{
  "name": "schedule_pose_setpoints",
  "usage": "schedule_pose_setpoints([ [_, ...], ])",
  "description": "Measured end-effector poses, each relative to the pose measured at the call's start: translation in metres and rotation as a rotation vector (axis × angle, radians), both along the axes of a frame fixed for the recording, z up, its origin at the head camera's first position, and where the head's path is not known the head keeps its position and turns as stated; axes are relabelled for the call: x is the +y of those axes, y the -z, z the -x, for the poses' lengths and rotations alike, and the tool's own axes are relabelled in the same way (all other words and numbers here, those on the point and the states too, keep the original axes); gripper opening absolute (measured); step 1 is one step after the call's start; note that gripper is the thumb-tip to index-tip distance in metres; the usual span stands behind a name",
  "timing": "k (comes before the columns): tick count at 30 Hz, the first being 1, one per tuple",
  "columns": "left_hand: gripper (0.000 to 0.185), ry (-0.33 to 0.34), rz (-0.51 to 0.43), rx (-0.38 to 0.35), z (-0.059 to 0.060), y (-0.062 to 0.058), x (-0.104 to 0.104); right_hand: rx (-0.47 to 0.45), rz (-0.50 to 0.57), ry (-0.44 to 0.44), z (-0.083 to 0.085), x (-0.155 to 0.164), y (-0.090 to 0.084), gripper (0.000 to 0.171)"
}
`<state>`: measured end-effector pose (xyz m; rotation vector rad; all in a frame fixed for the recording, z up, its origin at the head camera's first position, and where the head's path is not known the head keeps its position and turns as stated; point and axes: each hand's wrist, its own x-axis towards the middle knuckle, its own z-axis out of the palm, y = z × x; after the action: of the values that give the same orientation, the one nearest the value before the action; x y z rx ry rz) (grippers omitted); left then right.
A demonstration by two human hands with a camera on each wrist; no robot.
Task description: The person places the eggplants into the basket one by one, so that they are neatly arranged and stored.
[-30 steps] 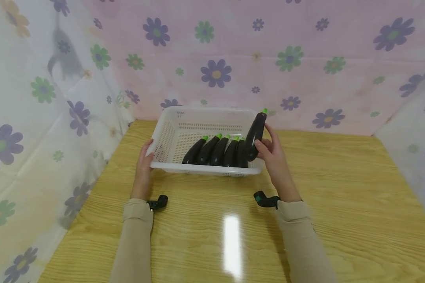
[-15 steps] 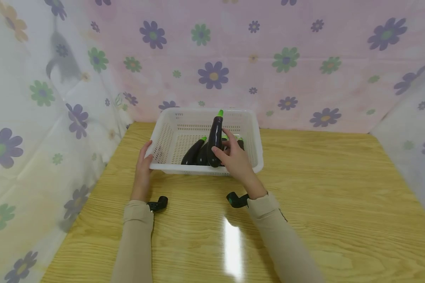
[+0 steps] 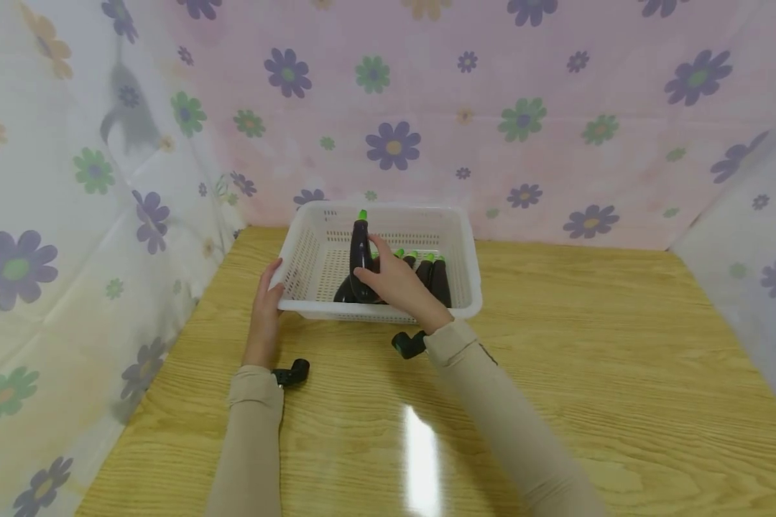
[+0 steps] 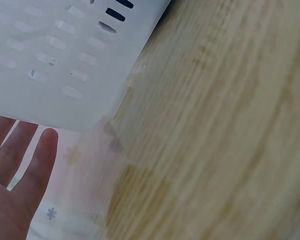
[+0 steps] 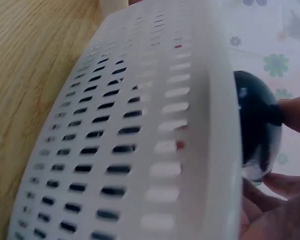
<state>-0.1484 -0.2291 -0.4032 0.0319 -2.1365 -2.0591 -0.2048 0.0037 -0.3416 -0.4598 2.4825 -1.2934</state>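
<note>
My right hand [image 3: 404, 286] grips a dark eggplant [image 3: 360, 248] between thumb and fingers, its green stem pointing up. It is over the left part of the white plastic basket [image 3: 320, 309], overlapping another eggplant below it. Several more eggplants [image 3: 440, 283] lie side by side in the basket's right half, partly behind my right hand. At the basket's left rim, my left hand [image 3: 264, 309] holds on near the front corner. In the left wrist view, fingers [image 4: 37, 165] reach up to the rim. The right wrist view shows the held eggplant [image 5: 257, 125] just past the rim.
The basket stands on a wooden table [image 3: 608, 373] near its back edge. Flowered cloth [image 3: 427, 93] hangs behind and at both sides. A black wrist camera [image 3: 409, 345] is near the basket's front and another wrist camera [image 3: 292, 372] is on the left wrist.
My right hand has carried the eggplant leftward from the basket's right side, across the other eggplants, to its left part. My left hand stays at the left rim.
</note>
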Motion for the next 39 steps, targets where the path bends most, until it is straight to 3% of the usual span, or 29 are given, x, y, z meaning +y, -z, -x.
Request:
schedule_pose_setpoints([
  [5,0.045,-0.002,0.001,0.0,-0.001,0.0,-0.001,-0.117,-0.018,-0.1,0.014,-0.022,-0.001,0.065],
  [8,0.045,0.0,0.003,0.005,0.0,0.0,-0.001,-0.137,-0.059,-0.158,0.019,-0.033,-0.001,0.057],
  [13,0.045,-0.006,0.017,-0.001,0.001,0.0,0.0,-0.139,-0.114,-0.196,0.022,-0.051,0.001,0.05],
  [21,0.045,-0.01,0.033,-0.001,0.001,0.0,0.0,-0.104,-0.179,-0.208,0.024,-0.079,0.01,0.061],
  [28,0.045,-0.01,0.034,0.006,-0.001,0.004,0.0,-0.098,-0.253,-0.248,0.023,-0.086,0.022,0.068],
  [39,0.045,-0.004,0.018,0.005,0.001,0.004,0.0,-0.022,-0.356,-0.306,0.024,-0.091,0.022,0.064],
])
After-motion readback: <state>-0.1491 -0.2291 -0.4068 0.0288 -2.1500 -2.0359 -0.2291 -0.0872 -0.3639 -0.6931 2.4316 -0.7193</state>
